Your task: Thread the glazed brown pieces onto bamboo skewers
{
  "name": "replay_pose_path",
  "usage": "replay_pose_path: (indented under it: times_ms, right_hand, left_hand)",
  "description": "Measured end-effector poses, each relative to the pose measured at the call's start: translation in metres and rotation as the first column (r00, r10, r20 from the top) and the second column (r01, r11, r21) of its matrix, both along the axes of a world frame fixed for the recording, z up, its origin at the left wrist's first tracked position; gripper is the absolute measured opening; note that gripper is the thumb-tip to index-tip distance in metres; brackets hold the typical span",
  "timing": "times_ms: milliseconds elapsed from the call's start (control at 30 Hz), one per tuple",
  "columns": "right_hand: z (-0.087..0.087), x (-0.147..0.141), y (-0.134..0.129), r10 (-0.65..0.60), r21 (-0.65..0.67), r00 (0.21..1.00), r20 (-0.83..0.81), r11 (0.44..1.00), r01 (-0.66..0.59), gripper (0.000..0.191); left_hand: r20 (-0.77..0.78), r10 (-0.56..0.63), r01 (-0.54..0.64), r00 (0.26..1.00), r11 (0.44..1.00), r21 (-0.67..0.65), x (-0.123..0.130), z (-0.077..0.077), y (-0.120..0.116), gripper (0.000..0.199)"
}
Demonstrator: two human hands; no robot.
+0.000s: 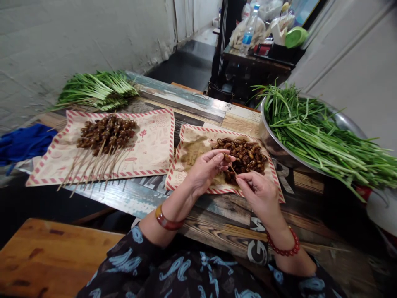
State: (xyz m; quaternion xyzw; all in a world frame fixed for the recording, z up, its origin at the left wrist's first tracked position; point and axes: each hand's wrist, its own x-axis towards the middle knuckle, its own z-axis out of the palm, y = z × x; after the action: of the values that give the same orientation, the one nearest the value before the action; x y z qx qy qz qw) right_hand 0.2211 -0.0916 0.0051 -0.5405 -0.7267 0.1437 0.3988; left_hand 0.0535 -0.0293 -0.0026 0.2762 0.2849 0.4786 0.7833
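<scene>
My left hand [208, 171] pinches a brown, glossy silkworm pupa [227, 157] between thumb and fingers. In my right hand [259, 189] is a thin wooden skewer [233, 169], its tip pointing up at the pupa; whether it has gone in I cannot tell. Just behind both hands, a heap of loose silkworm pupae [248, 153] lies on a stained paper sheet [189, 165] with a red striped border. To the left, a second paper sheet [151, 153] bears a pile of skewered pupae [107, 132], with the bare skewer ends pointing toward me.
A metal basin [271, 138] piled with green chives [322, 132] stands at the right. Skewered greens [96, 89] lie at the far left, near a blue cloth [25, 142]. Beyond the table [238, 123], a person's leg [222, 45] and a side table with a bottle [249, 33] show.
</scene>
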Motion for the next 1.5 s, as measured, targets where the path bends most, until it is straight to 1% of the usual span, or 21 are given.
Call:
replay_pose_path:
  times_ms: [133,267,333,667,833,1000,1067,1133,1200,1267,1333,1400,1467,1500]
  right_hand:
    - [-0.002,0.001,0.0,0.028,0.017,1.0,0.015,0.999,-0.028,0.012]
    - [-0.003,0.002,0.001,0.037,0.05,0.999,0.026,0.998,-0.039,0.011]
    - [-0.003,0.001,0.0,0.034,0.081,0.998,0.047,0.996,-0.037,0.012]
    - [-0.002,-0.002,-0.002,-0.005,0.118,0.992,0.126,0.993,-0.009,0.015]
    - [0.0,-0.002,0.0,-0.008,0.124,0.99,0.143,0.992,-0.01,0.015]
    - [0.002,-0.002,0.002,-0.015,0.121,0.99,0.137,0.993,-0.002,0.015]
    - [0.003,0.0,0.002,-0.021,0.124,0.989,0.144,0.992,0.003,0.016]
    - [0.004,0.003,0.002,-0.04,0.12,0.988,0.149,0.992,0.023,0.015]
    - [0.005,0.009,0.002,-0.079,0.124,0.988,0.136,0.99,0.062,0.013]
    - [0.005,0.014,0.002,-0.119,0.131,0.985,0.122,0.986,0.103,0.012]
    - [0.006,0.019,0.003,-0.151,0.138,0.981,0.12,0.981,0.134,0.011]
    - [0.007,0.022,0.004,-0.163,0.142,0.979,0.12,0.979,0.146,0.011]
    - [0.007,0.023,0.004,-0.164,0.15,0.98,0.11,0.978,0.146,0.01]
    - [0.007,0.023,0.004,-0.163,0.156,0.981,0.104,0.977,0.146,0.01]
  left_hand:
    - [0.0,0.043,-0.043,0.999,0.999,-0.008,-0.001,0.0,0.003,0.025]
    - [-0.014,0.163,-0.163,0.987,0.986,-0.02,-0.003,0.002,0.007,0.033]
    - [-0.017,0.185,-0.186,0.983,0.982,-0.023,-0.003,0.001,0.008,0.035]
    - [-0.038,0.131,-0.132,0.991,0.991,-0.026,-0.001,-0.003,0.006,0.024]
    - [-0.093,0.038,-0.04,0.995,0.999,-0.021,0.007,-0.003,-0.001,0.02]
    - [-0.164,-0.044,0.053,0.985,0.997,0.051,0.015,-0.005,-0.008,0.018]
    - [-0.178,-0.06,0.073,0.982,0.995,0.069,0.014,-0.004,-0.008,0.022]
    - [-0.18,-0.018,0.035,0.984,0.995,0.094,0.009,-0.001,-0.004,0.029]
    - [-0.184,0.094,-0.069,0.979,0.988,0.136,0.0,0.001,0.004,0.033]
    - [-0.22,0.229,-0.187,0.948,0.963,0.196,-0.008,0.001,0.011,0.03]
    - [-0.288,0.334,-0.258,0.898,0.928,0.27,-0.015,-0.001,0.017,0.026]
    - [-0.382,0.385,-0.247,0.84,0.899,0.361,-0.018,-0.005,0.02,0.024]
    - [-0.505,0.412,-0.148,0.759,0.864,0.482,-0.017,-0.008,0.021,0.022]
    - [-0.573,0.433,-0.065,0.696,0.832,0.55,-0.016,-0.01,0.021,0.02]
